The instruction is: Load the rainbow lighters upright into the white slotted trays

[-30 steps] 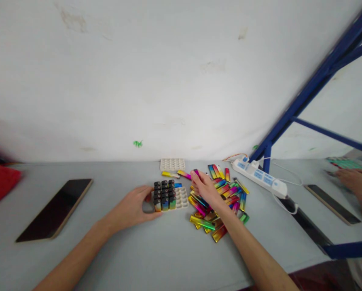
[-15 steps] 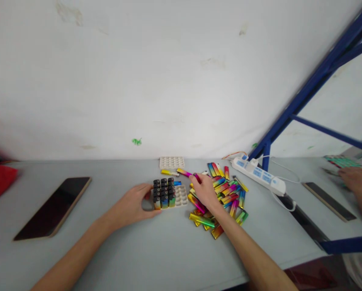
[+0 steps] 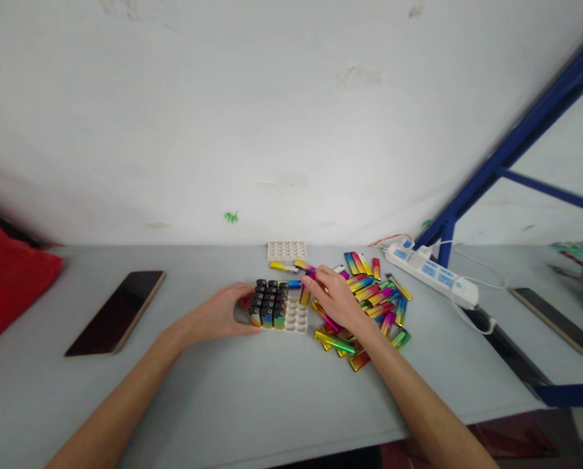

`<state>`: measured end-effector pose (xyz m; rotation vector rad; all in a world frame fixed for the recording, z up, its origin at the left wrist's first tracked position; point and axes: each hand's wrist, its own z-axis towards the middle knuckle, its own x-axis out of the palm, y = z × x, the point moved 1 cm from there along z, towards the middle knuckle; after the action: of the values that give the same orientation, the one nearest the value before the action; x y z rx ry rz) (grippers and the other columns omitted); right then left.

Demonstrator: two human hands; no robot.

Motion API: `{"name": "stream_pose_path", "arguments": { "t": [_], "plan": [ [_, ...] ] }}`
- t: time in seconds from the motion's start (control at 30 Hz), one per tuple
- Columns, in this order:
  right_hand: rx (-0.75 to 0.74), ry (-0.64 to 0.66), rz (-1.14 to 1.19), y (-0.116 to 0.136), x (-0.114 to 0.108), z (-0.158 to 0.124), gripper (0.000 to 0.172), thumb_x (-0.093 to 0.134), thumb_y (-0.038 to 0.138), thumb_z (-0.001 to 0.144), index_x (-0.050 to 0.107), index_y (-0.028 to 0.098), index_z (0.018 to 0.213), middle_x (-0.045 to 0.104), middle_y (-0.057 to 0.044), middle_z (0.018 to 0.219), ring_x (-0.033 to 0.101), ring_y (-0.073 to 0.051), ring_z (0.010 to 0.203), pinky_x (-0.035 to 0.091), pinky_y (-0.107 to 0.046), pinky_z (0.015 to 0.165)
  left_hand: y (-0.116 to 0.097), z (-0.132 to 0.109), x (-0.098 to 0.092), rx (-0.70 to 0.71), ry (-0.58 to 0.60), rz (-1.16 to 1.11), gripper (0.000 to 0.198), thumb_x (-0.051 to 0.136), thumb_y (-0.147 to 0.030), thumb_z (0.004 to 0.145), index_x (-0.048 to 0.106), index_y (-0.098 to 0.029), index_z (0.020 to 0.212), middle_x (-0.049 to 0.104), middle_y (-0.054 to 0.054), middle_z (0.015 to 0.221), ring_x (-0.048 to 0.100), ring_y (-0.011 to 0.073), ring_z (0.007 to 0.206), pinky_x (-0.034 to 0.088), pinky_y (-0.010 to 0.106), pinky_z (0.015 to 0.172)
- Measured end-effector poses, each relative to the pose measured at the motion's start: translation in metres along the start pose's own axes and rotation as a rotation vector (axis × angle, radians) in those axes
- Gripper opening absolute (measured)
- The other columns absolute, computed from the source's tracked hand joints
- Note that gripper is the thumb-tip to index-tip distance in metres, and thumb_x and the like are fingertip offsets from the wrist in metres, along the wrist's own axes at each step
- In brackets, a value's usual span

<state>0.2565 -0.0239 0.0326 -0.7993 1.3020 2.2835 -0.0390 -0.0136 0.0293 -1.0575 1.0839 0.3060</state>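
- Left hand (image 3: 227,309): curled around the left end of the near tray (image 3: 297,320), thumb at its near corner, fingertips partly hidden. Appears to steady the tray; how firmly cannot be told.
- Right hand (image 3: 337,296): pinches a red-and-gold piece (image 3: 305,295) between thumb and fingers, roughly upright, at the rear of the tray's bare cells. Whether its lower end sits inside a cell cannot be made out.
- Near tray: flat on the grey table (image 3: 223,404). Black-topped pieces (image 3: 269,304) stand in three columns on its left part; the cells on the right part show bare, save where the held piece and right hand cover the view.
- Supply: a heap of loose metallic pieces (image 3: 382,306) lies right of the tray, partly behind the right forearm. A blue piece (image 3: 294,284) lies just behind the tray; a second tray (image 3: 286,251) rests farther back, near the wall.
- Step in hand (judged): placing the held piece upright, probably at the start of a fresh column beside the filled ones.
- Next move (judged): calls for lining the lower end up with a rear cell, pressing straight down and releasing without tipping the neighbouring column.
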Motion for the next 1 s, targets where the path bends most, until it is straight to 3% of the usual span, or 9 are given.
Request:
{"name": "stream_pose_path", "arguments": {
  "t": [0.13, 0.3, 0.53, 0.73, 0.83, 0.93, 1.0],
  "plan": [
    [0.053, 0.091, -0.02, 0.003, 0.004, -0.003, 0.049, 0.05, 0.052, 0.115, 0.056, 0.024, 0.076, 0.065, -0.001, 0.069, 0.06, -0.019, 0.064, 0.041, -0.03, 0.066, -0.003, -0.002, 0.005, -0.008, 0.0, 0.034, 0.048, 0.086, -0.047, 0.073, 0.069, -0.018, 0.108, 0.077, 0.009, 0.111, 0.072, 0.0321, 0.102, 0.057, 0.041, 0.096],
    [-0.029, 0.224, -0.16, 0.0, 0.012, -0.005, 0.025, 0.067, 0.037, 0.11, 0.065, 0.022, 0.091, 0.072, -0.003, 0.081, 0.067, -0.021, 0.074, 0.046, -0.03, 0.072, -0.005, -0.001, 0.009, -0.037, -0.007, 0.019, 0.061, 0.092, -0.057, 0.068, 0.071, -0.019, 0.111, 0.078, 0.012, 0.118, 0.072, 0.0365, 0.111, 0.057, 0.046, 0.102],
    [-0.106, 0.301, -0.331, -0.004, 0.025, -0.004, 0.015, 0.068, 0.03, 0.109, 0.066, 0.019, 0.098, 0.072, -0.009, 0.098, 0.068, -0.024, 0.088, 0.053, -0.035, 0.081, -0.002, 0.005, 0.017, -0.026, -0.051, 0.017, 0.065, 0.094, -0.063, 0.064, 0.072, -0.022, 0.11, 0.079, 0.011, 0.117, 0.074, 0.0362, 0.113, 0.058, 0.046, 0.102],
    [-0.145, 0.357, -0.152, -0.003, -0.002, -0.005, 0.021, 0.066, 0.039, 0.111, 0.071, 0.019, 0.106, 0.074, -0.007, 0.1, 0.07, -0.023, 0.093, 0.055, -0.034, 0.087, 0.001, 0.004, 0.019, -0.01, -0.078, 0.013, 0.064, 0.093, -0.062, 0.065, 0.072, -0.024, 0.112, 0.08, 0.011, 0.12, 0.075, 0.0372, 0.113, 0.059, 0.047, 0.102],
    [-0.098, 0.249, -0.084, -0.016, -0.013, -0.002, 0.023, 0.055, 0.033, 0.115, 0.074, 0.02, 0.118, 0.077, -0.008, 0.108, 0.072, -0.023, 0.099, 0.055, -0.035, 0.093, 0.0, 0.004, 0.018, -0.025, -0.069, 0.012, 0.064, 0.092, -0.065, 0.065, 0.072, -0.023, 0.11, 0.08, 0.012, 0.117, 0.075, 0.0369, 0.109, 0.06, 0.046, 0.097],
    [0.038, 0.061, -0.287, -0.033, -0.011, 0.005, 0.025, 0.055, 0.026, 0.113, 0.077, 0.017, 0.121, 0.077, -0.014, 0.115, 0.07, -0.028, 0.112, 0.053, -0.042, 0.105, -0.001, 0.005, 0.017, -0.03, -0.06, 0.042, 0.061, 0.09, -0.068, 0.065, 0.069, -0.022, 0.099, 0.079, 0.01, 0.107, 0.075, 0.0358, 0.102, 0.06, 0.046, 0.093],
    [0.125, 0.044, -0.45, -0.038, -0.004, 0.01, 0.026, 0.059, 0.026, 0.111, 0.077, 0.016, 0.126, 0.075, -0.016, 0.122, 0.067, -0.031, 0.119, 0.05, -0.045, 0.11, -0.002, 0.005, 0.017, -0.034, -0.06, 0.047, 0.058, 0.09, -0.068, 0.066, 0.069, -0.023, 0.097, 0.078, 0.009, 0.106, 0.074, 0.0355, 0.102, 0.06, 0.045, 0.093]
  ]
}}
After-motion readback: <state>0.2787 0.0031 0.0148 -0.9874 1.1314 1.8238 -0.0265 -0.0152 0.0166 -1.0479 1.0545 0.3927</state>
